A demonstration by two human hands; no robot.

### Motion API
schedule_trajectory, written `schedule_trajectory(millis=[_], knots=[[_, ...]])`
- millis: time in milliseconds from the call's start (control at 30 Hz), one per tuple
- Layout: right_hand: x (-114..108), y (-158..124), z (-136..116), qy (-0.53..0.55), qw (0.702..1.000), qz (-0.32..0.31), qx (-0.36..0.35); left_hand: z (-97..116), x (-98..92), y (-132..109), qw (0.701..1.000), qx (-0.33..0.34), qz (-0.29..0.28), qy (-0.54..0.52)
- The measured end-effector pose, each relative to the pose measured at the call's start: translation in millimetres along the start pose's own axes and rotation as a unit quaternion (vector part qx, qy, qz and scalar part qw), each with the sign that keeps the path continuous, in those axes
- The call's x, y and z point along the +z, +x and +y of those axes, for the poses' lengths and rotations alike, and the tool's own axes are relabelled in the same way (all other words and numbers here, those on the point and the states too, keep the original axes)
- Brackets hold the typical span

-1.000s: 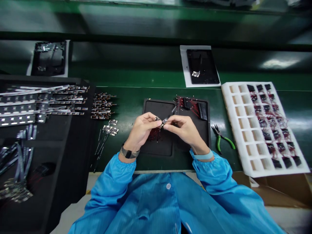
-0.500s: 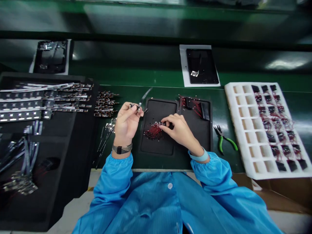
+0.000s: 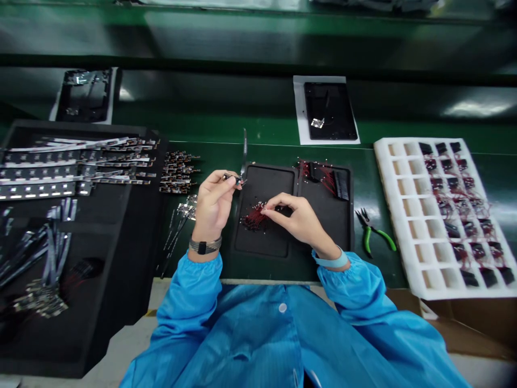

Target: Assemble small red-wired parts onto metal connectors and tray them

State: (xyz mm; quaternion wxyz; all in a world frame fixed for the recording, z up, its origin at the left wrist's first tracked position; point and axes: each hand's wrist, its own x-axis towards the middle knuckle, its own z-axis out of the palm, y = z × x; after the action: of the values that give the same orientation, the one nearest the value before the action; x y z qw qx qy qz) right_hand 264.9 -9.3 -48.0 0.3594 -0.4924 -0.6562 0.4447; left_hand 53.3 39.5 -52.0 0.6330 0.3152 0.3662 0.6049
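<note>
My left hand (image 3: 213, 207) pinches a small black-and-silver ribbon-tailed circuit board (image 3: 233, 179) near the shallow black tray (image 3: 270, 184); my right hand (image 3: 297, 218), grip unclear, meets thin red wires (image 3: 253, 217) inside. I'd tease strands apart gently.

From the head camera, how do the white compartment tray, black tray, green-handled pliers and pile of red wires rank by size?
Largest to smallest, as they look:
1. White compartment tray
2. Black tray, partly covered
3. Green-handled pliers
4. Pile of red wires
</note>
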Motion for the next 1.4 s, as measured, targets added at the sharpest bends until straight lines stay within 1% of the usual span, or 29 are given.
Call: schedule_trajectory(millis=[200,333,433,600,767,833,900,1033,1133,1267,1400], knots=[[-5,-3,-5,0.082,0.996,0.013,-0.011,-1,-0.2,-3,0.998,0.033,0.009,0.046],[-8,-5,-5,0.128,0.992,0.0,-0.005,1,-0.2,-4,0.998,0.047,0.011,0.045],[-10,-6,-5,0.153,0.988,-0.008,-0.007,3,1.3,-5,0.998,0.039,0.014,0.044],[-14,-7,-6,0.188,0.982,-0.01,-0.016,8,4.0,-6,0.999,0.004,0.008,0.051],[-19,-10,-10,0.209,0.977,-0.041,0.019,10,2.5,-8,0.994,-0.021,-0.009,0.11],[-24,-14,-14,0.205,0.976,-0.054,0.042,10,0.4,-9,0.99,-0.027,-0.028,0.133],[-31,-18,-19,0.184,0.979,-0.052,0.066,10,-0.8,-11,0.983,-0.051,-0.069,0.164],[-39,-20,-25,0.141,0.985,-0.034,0.098,9,3.9,-18,0.95,-0.116,-0.18,0.228],[-36,-17,-23,0.132,0.983,-0.06,0.117,8,10.6,-22,0.927,-0.128,-0.235,0.262],[-31,-13,-18,0.124,0.98,-0.092,0.129,6,15.0,-23,0.912,-0.125,-0.27,0.282],[-31,-12,-16,0.122,0.978,-0.104,0.132,4,13.5,-23,0.904,-0.12,-0.282,0.299]])
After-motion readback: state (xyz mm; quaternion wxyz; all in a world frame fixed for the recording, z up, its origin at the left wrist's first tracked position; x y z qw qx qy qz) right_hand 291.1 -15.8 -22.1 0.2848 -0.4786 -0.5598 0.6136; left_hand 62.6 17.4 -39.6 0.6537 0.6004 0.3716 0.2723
